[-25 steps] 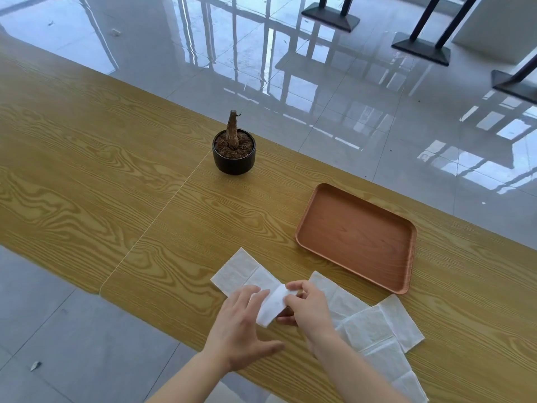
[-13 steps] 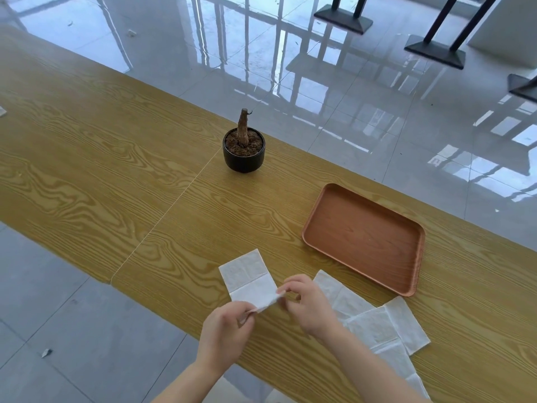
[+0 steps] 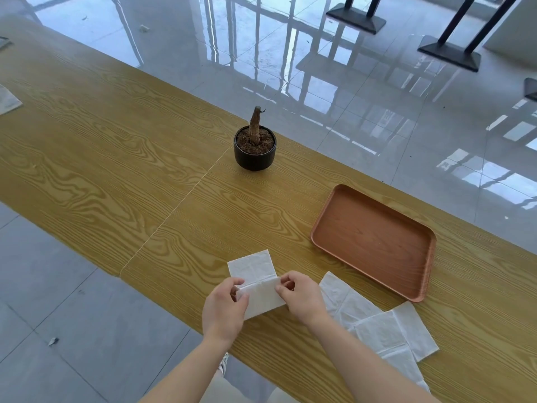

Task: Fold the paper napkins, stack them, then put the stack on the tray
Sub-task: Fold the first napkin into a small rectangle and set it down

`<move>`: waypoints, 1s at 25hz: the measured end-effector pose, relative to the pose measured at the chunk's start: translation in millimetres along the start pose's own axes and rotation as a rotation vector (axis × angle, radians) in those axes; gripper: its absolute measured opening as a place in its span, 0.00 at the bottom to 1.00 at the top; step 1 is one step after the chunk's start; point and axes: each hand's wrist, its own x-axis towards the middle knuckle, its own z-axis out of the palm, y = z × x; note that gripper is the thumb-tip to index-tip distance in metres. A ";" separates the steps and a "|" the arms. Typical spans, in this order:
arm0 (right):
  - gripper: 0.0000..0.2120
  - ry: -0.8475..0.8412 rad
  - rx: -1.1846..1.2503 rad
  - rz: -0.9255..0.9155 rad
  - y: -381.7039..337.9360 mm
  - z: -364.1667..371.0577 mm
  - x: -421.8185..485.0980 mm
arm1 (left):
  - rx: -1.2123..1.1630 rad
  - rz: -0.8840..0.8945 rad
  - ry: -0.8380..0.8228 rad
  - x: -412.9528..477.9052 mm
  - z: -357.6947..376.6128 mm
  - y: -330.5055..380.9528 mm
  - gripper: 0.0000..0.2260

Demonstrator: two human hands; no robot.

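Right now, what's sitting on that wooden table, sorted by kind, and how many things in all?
White paper napkins: 1 being folded, at least 3 overlapping in the pile; exact pile count unclear
Brown tray: 1
Black plant pot: 1
Paper at the far left edge: 1
Total: at least 7

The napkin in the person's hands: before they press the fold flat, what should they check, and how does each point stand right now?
1. Both hands hold the napkin: ok, left hand and right hand pinch it at opposite ends of the fold.
2. Edges lined up: cannot tell, the near edge is partly hidden by the hands.
3. Table bare beneath it: ok.
4. Other napkins within reach: ok, overlapping to the right of the right hand.
5. Tray free for the stack: ok, nothing in it.
6. Plant pot out of the way: ok.
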 end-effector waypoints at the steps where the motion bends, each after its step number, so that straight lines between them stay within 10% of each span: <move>1: 0.07 0.001 -0.017 -0.005 -0.9 0.4 -0.1 | 0.045 0.016 0.013 -0.9 0.8 -2.2 0.12; 14: 0.04 -0.001 -0.348 -0.169 7.7 6.3 -9.4 | 0.758 0.661 -0.130 -15.5 -2.5 -27.4 0.09; 25: 0.13 0.094 -0.203 -0.135 -15.4 -21.1 28.9 | 0.511 0.369 -0.066 40.4 -19.3 2.4 0.15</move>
